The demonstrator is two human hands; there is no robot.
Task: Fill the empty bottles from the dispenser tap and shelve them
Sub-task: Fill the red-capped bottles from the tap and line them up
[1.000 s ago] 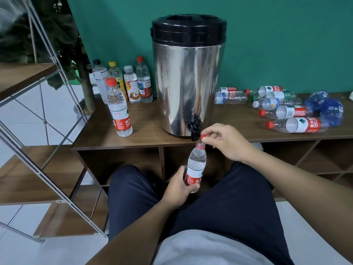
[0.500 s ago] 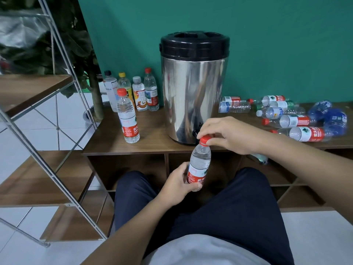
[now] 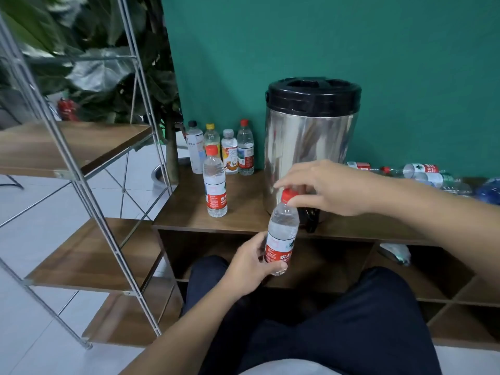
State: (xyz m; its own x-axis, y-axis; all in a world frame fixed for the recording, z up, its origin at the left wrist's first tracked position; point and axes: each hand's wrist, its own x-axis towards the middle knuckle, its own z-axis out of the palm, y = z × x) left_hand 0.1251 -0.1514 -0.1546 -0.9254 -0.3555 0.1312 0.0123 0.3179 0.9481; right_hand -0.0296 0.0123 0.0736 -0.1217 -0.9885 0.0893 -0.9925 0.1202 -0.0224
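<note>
My left hand (image 3: 247, 265) grips a small clear bottle with a red label (image 3: 281, 236) by its lower half, upright over my lap in front of the cabinet. My right hand (image 3: 322, 186) pinches the bottle's red cap (image 3: 288, 195) from above. Just behind stands the steel dispenser with a black lid (image 3: 311, 142); its black tap (image 3: 311, 221) shows below my right hand. One filled red-capped bottle (image 3: 215, 182) stands on the cabinet top left of the dispenser. Several empty bottles (image 3: 422, 173) lie on their sides at the right.
Several capped bottles (image 3: 224, 150) stand in a row at the back left of the wooden cabinet top (image 3: 189, 209). A metal-framed rack with wooden shelves (image 3: 92, 253) stands at the left, beside a leafy plant (image 3: 113, 77). Open cabinet compartments (image 3: 419, 277) lie below.
The cap went from held above the neck to sitting on the bottle under my right fingers. The view has tilted up and left, so the rack fills more of the frame.
</note>
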